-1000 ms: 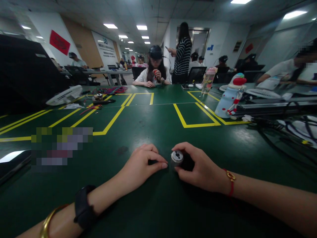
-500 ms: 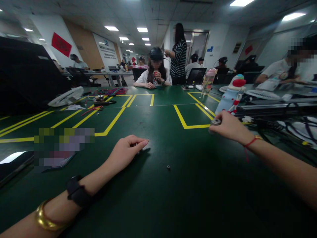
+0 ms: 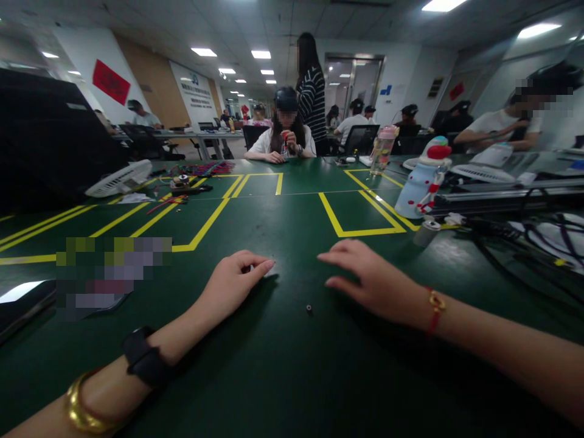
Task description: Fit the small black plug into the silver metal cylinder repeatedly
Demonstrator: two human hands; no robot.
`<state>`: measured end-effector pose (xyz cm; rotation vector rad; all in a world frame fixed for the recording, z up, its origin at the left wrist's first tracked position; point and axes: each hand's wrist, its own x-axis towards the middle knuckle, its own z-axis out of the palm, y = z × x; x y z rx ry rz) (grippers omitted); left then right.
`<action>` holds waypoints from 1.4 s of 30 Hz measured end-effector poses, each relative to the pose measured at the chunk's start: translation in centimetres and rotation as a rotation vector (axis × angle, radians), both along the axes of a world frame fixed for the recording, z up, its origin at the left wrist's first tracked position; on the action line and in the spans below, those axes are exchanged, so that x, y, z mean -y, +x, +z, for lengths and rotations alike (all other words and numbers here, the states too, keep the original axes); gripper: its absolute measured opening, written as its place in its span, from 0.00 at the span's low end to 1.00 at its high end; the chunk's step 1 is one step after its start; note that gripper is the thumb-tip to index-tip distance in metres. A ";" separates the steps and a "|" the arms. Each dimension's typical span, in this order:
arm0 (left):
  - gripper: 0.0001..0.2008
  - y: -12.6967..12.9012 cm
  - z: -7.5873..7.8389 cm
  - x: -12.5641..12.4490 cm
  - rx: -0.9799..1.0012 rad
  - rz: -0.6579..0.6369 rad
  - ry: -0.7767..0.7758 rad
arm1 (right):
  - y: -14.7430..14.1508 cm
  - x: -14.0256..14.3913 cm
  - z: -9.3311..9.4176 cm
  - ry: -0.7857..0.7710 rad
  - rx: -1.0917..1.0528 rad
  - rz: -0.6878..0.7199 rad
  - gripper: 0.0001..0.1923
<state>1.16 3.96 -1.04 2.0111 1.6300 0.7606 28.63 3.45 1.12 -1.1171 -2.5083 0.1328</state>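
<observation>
The metal cylinder (image 3: 427,232) has been parked by the snowman bottle (image 3: 422,182); the right hand (image 3: 371,281) is back, grip spread (empty), near the tiny screw (image 3: 309,308); left hand (image 3: 235,281) loosely curled.

A dark green table (image 3: 283,365) is seen, marked with yellow lines (image 3: 207,224). At two o'clock a pale blue and white bottle (image 3: 422,182) topped in red is found, with a grey cylinder (image 3: 427,232) below it. A red cord with a gold charm (image 3: 434,307) is worn at the right wrist; a black band (image 3: 145,364) and gold bangle (image 3: 79,409) are worn at the left.
</observation>
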 end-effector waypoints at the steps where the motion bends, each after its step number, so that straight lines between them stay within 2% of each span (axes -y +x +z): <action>1: 0.20 0.0 0.0 0.0 0.001 -0.007 0.006 | -1.6 1.1 -0.5 -0.064 -0.028 0.126 0.17; 2: 0.20 0.0 -0.1 0.1 0.001 -0.014 0.012 | -2.7 2.0 -1.0 -0.121 -0.036 0.197 0.14; 4: 0.20 0.0 -0.1 0.1 -0.003 -0.016 0.019 | -3.6 2.6 -1.5 -0.193 -0.042 0.222 0.11; 7: 0.20 0.0 -0.2 0.1 -0.011 -0.019 0.013 | -1.7 1.1 -0.7 -0.166 -0.097 0.094 0.11; 10: 0.20 0.0 -0.2 0.0 0.001 -0.030 0.008 | 2.4 -1.9 1.3 0.027 -0.085 -0.149 0.11; 13: 0.20 0.0 -0.2 0.0 0.018 -0.017 0.001 | 7.3 -4.6 3.5 0.192 0.110 -0.501 0.15; 16: 0.20 0.2 -0.1 0.0 0.025 0.003 -0.005 | 11.8 -6.3 4.6 0.148 0.319 -0.822 0.19; 18: 0.20 0.2 -0.1 0.1 0.025 0.007 -0.007 | 14.1 -7.1 4.7 0.058 0.381 -0.921 0.18; 23: 0.20 0.1 0.0 0.1 0.027 0.011 -0.019 | 16.5 -8.2 4.2 -0.070 0.403 -0.923 0.17; 42: 0.20 0.2 0.3 0.2 0.030 -0.001 -0.027 | 16.8 -8.3 4.9 -0.186 0.377 -0.920 0.26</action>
